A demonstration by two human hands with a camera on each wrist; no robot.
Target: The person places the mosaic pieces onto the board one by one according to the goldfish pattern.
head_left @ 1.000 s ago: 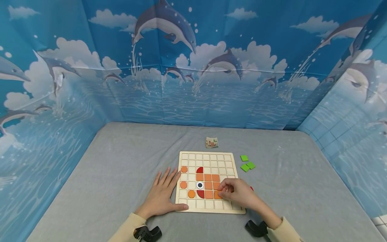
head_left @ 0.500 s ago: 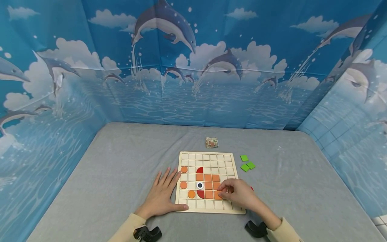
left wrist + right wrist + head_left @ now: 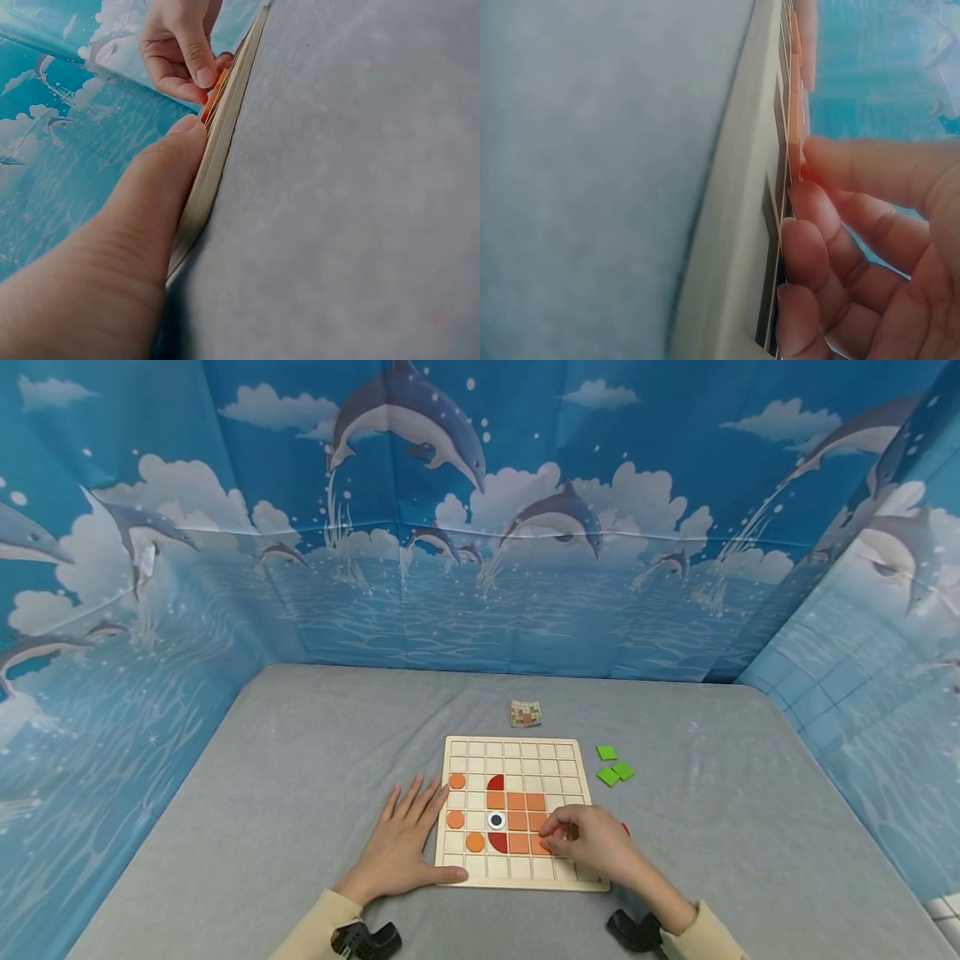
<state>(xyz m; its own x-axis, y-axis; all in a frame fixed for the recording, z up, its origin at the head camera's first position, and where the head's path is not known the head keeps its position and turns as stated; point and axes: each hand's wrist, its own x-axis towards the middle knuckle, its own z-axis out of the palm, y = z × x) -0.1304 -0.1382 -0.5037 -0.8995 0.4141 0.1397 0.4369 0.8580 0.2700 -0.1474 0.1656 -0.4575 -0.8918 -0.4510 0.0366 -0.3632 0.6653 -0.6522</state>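
Observation:
A pale wooden grid board (image 3: 517,872) lies on the table. My left hand (image 3: 400,847) rests at its left side with fingers spread, the thumb on the front left corner. My right hand (image 3: 592,839) bends over the board's right half, thumb and forefinger pinching an orange square tile (image 3: 537,845) at the end of a row of orange squares. In the right wrist view the other fingers curl down near the grid. Around the tile sit more orange squares (image 3: 517,821), two dark red quarter-round pieces (image 3: 497,842), a white eye piece (image 3: 496,820) and orange round pieces (image 3: 475,842).
Three green square tiles (image 3: 607,776) lie on the grey table cloth (image 3: 337,735) right of the board. A small printed pattern card (image 3: 525,713) lies behind it. A red piece (image 3: 626,829) shows partly behind my right hand. Dolphin-print curtains (image 3: 480,593) enclose the table.
My right fingertips have barely shifted at the orange square tile, which looks slightly paler and more in line with its neighbours. My left hand has stayed put.

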